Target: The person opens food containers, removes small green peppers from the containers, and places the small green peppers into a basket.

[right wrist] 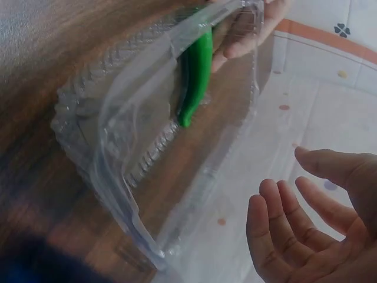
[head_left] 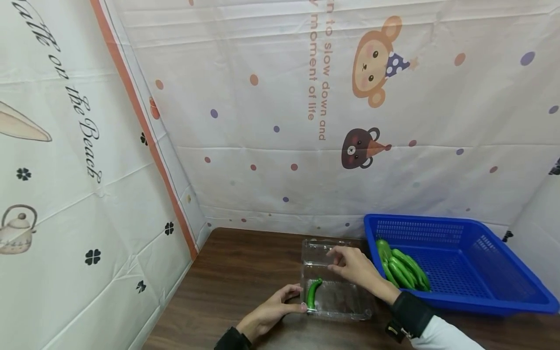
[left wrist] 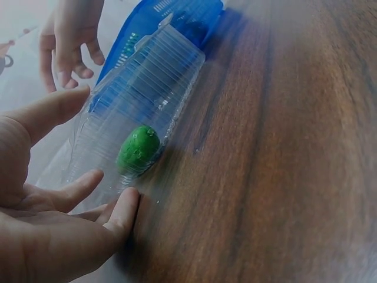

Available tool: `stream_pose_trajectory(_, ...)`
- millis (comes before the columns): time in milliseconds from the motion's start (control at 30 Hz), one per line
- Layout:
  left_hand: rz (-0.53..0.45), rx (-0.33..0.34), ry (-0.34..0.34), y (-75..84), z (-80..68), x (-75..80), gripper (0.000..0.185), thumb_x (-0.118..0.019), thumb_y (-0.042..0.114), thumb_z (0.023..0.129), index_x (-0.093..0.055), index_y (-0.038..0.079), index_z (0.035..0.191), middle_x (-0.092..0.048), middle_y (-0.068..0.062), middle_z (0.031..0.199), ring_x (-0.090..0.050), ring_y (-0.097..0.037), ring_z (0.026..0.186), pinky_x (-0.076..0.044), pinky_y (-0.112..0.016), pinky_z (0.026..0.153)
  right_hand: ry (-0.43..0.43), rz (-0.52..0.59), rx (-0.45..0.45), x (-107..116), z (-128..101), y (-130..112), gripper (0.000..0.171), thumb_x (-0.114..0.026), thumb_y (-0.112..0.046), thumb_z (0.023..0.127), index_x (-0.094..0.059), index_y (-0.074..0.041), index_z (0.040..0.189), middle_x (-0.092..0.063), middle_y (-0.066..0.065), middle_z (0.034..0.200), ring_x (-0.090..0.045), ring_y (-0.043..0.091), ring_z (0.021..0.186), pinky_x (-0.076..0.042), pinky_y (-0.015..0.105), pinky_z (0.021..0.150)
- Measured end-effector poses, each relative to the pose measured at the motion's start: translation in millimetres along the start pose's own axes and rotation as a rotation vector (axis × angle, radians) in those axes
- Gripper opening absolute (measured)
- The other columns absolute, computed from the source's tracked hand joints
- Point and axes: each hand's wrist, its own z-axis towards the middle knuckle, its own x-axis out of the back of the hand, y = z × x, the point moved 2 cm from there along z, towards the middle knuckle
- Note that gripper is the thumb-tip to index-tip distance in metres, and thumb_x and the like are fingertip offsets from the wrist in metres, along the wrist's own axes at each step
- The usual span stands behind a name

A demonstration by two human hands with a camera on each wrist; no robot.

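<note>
A clear plastic clamshell box (head_left: pixel 339 299) lies on the brown table with its lid (head_left: pixel 321 253) standing up at the back. One green pepper (head_left: pixel 313 293) lies along its left side, also seen end-on (left wrist: pixel 138 147) and lengthwise (right wrist: pixel 197 76). My left hand (head_left: pixel 295 299) rests at the box's left edge with straight fingers, thumb above and fingers low by the table (left wrist: pixel 106 147). My right hand (head_left: pixel 339 257) hovers by the lid's top edge, fingers relaxed and holding nothing (right wrist: pixel 283 183).
A blue plastic basket (head_left: pixel 481 272) stands right of the box, with several green peppers (head_left: pixel 402 267) along its left side. Printed cloth walls (head_left: pixel 262 146) close in the table at the back and left. Bare wood (head_left: pixel 236 282) lies left of the box.
</note>
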Motion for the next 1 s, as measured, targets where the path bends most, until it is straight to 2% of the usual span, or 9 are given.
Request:
stream_pose_trajectory(333,0.006,-0.001,0.004,0.7,0.5,-1.5,0.058,-0.075,0.019,0.092,-0.048,0.004,0.142,-0.038,-0.019,0.156,-0.032,-0.044,0.147,-0.026,-0.067,0.120,-0.012,0.009,-0.036,-21,2,-3,0.026,-0.080,-0.013,0.088,-0.073,-0.005,0.112,-0.064,-0.006,0.077,-0.055,-0.001,0.062,-0.042,0.020,0.050)
stream_pose_trajectory(667,0.001,0.000,0.007,0.7,-1.0,-1.1,0.059,-0.074,0.018,0.093,-0.047,0.003,0.143,-0.038,-0.018,0.156,-0.032,-0.044,0.146,-0.026,-0.067,0.120,-0.025,0.044,0.026,-39,2,-5,0.024,-0.080,-0.007,0.085,-0.073,0.000,0.107,-0.064,-0.003,0.075,-0.051,-0.002,0.061,-0.044,0.018,0.053)
stream_pose_trajectory(1000,0.004,-0.019,0.007,2.1,-4.2,-2.0,0.055,-0.074,0.017,0.093,-0.049,0.003,0.140,-0.038,-0.017,0.156,-0.032,-0.042,0.147,-0.025,-0.066,0.121,-0.045,0.045,-0.012,-47,-3,4,0.022,-0.081,-0.005,0.084,-0.074,-0.001,0.104,-0.063,-0.002,0.077,-0.048,0.001,0.062,-0.039,0.019,0.053)
